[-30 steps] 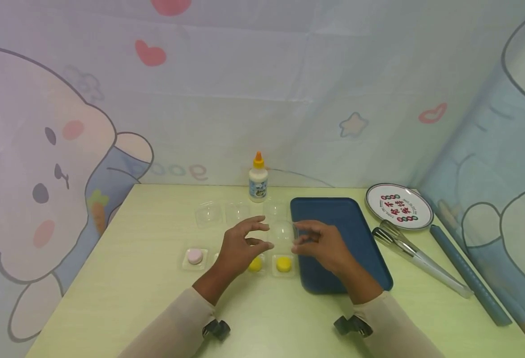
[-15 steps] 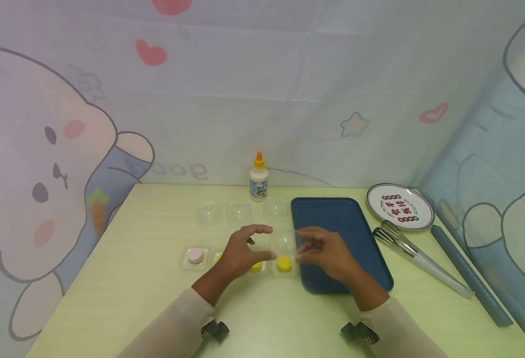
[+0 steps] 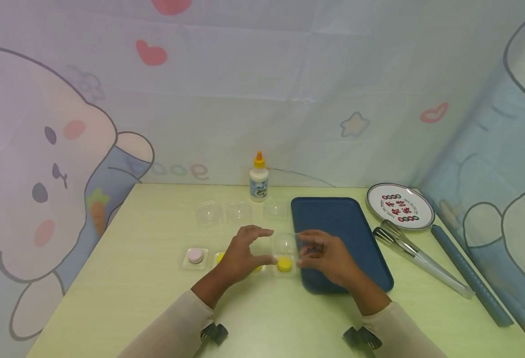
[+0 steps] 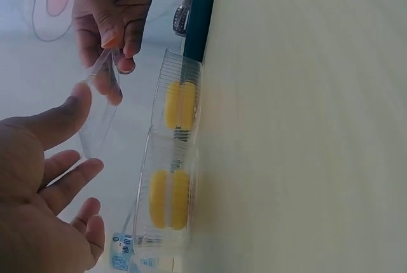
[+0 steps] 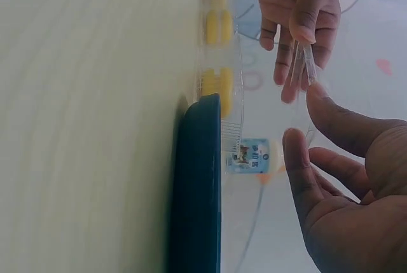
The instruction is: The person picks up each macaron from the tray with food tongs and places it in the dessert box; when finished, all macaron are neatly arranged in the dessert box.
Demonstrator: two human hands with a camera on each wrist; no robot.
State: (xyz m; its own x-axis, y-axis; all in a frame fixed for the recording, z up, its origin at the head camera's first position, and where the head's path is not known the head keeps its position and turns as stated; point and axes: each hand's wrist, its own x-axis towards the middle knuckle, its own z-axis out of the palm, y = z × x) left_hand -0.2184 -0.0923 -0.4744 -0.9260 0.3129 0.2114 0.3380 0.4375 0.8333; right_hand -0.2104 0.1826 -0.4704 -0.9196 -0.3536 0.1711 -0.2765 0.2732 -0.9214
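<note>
A clear domed plastic lid (image 3: 284, 243) is held between my two hands, over the rightmost yellow macaron (image 3: 284, 264). My left hand (image 3: 240, 256) pinches its left edge between thumb and fingers, and my right hand (image 3: 327, 253) pinches the right edge. In the left wrist view the lid (image 4: 100, 111) is tilted and stands apart from the boxes below. The macaron sits in a shallow clear base (image 3: 284, 274). Further yellow macarons (image 4: 170, 200) are partly hidden behind my left hand in the head view. A pink macaron (image 3: 195, 256) rests in its own base at the left.
Behind the hands stand three more clear lids (image 3: 239, 214) and a glue bottle (image 3: 259, 184). A dark blue tray (image 3: 334, 211) lies under the right hand. Further right are a printed plate (image 3: 374, 204), metal tongs (image 3: 432, 268) and a long blue-grey rod (image 3: 470, 276).
Both hands have brought the lid toward me and down, over the rightmost yellow macaron. In the last half second they have moved only slightly.
</note>
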